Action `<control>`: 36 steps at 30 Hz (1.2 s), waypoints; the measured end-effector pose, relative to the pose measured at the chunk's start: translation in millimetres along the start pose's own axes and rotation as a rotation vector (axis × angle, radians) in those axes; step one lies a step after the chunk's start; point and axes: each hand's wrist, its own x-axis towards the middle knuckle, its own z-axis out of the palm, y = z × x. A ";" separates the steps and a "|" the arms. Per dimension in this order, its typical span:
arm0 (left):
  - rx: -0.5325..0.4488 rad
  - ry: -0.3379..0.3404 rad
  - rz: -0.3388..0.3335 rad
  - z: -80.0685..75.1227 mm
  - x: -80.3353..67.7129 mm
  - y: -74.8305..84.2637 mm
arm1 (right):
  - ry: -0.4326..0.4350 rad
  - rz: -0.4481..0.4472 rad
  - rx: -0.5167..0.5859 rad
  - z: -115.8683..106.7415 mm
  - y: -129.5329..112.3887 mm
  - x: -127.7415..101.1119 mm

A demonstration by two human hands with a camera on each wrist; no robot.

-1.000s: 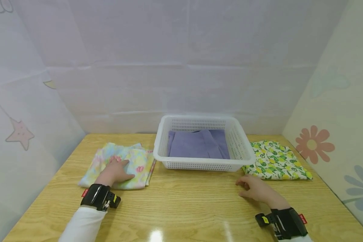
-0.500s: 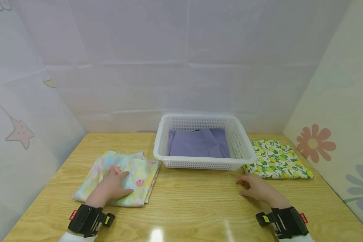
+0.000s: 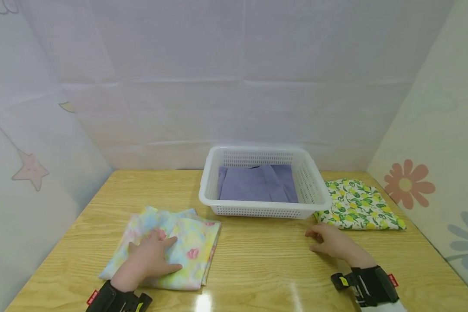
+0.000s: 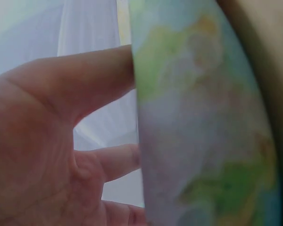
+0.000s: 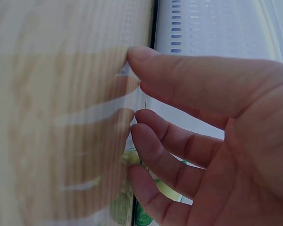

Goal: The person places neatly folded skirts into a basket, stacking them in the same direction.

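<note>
A folded pastel cloth (image 3: 187, 236) with pink flowers lies on the left of the wooden table. My left hand (image 3: 150, 258) rests on it with fingers spread, and the left wrist view shows straight fingertips (image 4: 120, 160) touching the fabric. On the right, my right hand (image 3: 333, 243) rests on the table with relaxed, slightly bent fingers and holds nothing. Its fingertips (image 5: 146, 141) touch the wood in the right wrist view. Just behind that hand lies a folded lemon-print cloth (image 3: 359, 206).
At the back middle stands a white slotted plastic basket (image 3: 265, 209) with folded purple cloth (image 3: 249, 184) inside. It overlaps the lemon-print cloth's left edge. The wooden table (image 3: 257, 255) is bounded by pale fabric walls (image 3: 234, 86) at the back and both sides.
The pastel cloth has slid toward me, and slightly right over the last half second, under my left hand. My right hand has stayed in place.
</note>
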 end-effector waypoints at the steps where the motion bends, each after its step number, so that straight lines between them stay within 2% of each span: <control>1: 0.002 0.005 0.013 1.5 -2.1 1.9 | -0.001 0.001 0.002 -0.2 -0.1 0.2; 7: -0.077 0.011 0.129 10.7 -10.4 15.8 | -0.011 -0.006 0.006 -0.8 0.1 0.8; 11: -0.076 0.000 0.136 15.8 -10.1 31.0 | -0.010 -0.016 0.004 -1.1 0.3 0.3; 21: 0.072 -0.043 0.225 28.0 -0.5 83.1 | -0.008 -0.026 0.005 -0.4 1.3 -0.8; 28: 0.232 -0.027 0.293 35.3 6.4 123.8 | 0.004 -0.040 0.009 0.1 3.2 0.0; 33: 0.294 -0.021 0.282 40.0 14.3 148.3 | 0.006 -0.061 0.011 0.6 5.2 1.0; 36: 0.258 -0.024 0.249 41.7 17.7 161.1 | 0.005 -0.058 0.008 0.6 5.4 1.2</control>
